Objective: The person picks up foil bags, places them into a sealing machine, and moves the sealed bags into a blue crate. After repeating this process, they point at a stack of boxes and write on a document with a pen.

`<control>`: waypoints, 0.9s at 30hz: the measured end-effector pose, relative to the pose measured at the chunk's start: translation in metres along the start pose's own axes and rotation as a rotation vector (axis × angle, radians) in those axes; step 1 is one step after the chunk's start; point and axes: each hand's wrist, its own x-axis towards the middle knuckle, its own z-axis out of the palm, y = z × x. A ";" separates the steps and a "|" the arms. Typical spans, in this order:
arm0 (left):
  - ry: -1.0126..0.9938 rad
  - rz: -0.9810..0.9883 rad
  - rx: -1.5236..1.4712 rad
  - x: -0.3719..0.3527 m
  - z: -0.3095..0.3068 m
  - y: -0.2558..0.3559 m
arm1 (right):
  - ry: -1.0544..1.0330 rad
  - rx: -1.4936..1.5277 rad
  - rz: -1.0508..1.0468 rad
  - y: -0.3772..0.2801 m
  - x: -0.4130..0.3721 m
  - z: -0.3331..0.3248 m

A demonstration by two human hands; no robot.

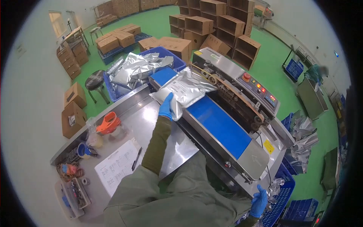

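Here, left hand (166, 107) touches silver pouch (187, 89) — grip unclear — right hand (259, 202) loosely spread; blue crate (180, 63) holds foil bags (138, 70).

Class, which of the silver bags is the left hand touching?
The silver bag on the blue belt, with the left hand on its edge. Other bags lie off the belt, like those heaped in the blue basket behind.

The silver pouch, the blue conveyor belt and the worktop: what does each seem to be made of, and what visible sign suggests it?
Silver pouch: probably metallised foil or film, glossy; sharp creases catch bright highlights.
Blue conveyor belt: perhaps plastic or rubber, smooth; largely even colour.
Worktop: likely stainless steel, satin; grey sheen, blurred light patches.
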 end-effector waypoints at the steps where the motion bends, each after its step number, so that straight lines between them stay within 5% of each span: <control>1: -0.001 0.036 0.028 0.010 -0.003 0.009 | -0.004 0.027 0.021 0.001 0.000 -0.001; 8: -0.009 0.217 -0.018 0.074 -0.028 0.058 | -0.001 -0.012 0.060 -0.001 -0.001 0.012; 11: 0.096 0.662 0.193 0.062 -0.014 0.078 | -0.036 -0.084 0.069 -0.023 -0.011 0.030; 12: 0.107 0.667 0.186 0.050 -0.004 0.085 | -0.024 -0.125 0.123 -0.030 -0.015 0.037; 14: 0.147 1.092 0.381 0.020 0.018 0.102 | -0.013 -0.107 0.103 -0.032 -0.014 0.046; 16: 0.212 1.128 0.662 -0.017 0.032 0.132 | 0.004 -0.125 0.150 -0.029 -0.016 0.046; 18: -0.008 1.197 0.492 -0.074 0.071 0.168 | 0.007 -0.139 0.172 -0.030 -0.013 0.047; 20: -0.028 1.250 0.323 -0.057 0.065 0.207 | 0.020 -0.137 0.192 -0.029 -0.011 0.050; 22: 0.185 1.535 0.361 -0.006 0.042 0.257 | 0.021 -0.155 0.155 -0.028 -0.010 0.054; 26: 0.400 1.412 0.394 0.043 0.016 0.304 | -0.012 -0.139 0.137 0.010 0.001 0.034; 27: 0.870 1.190 0.664 0.061 0.000 0.306 | -0.008 -0.134 0.139 0.008 -0.004 0.036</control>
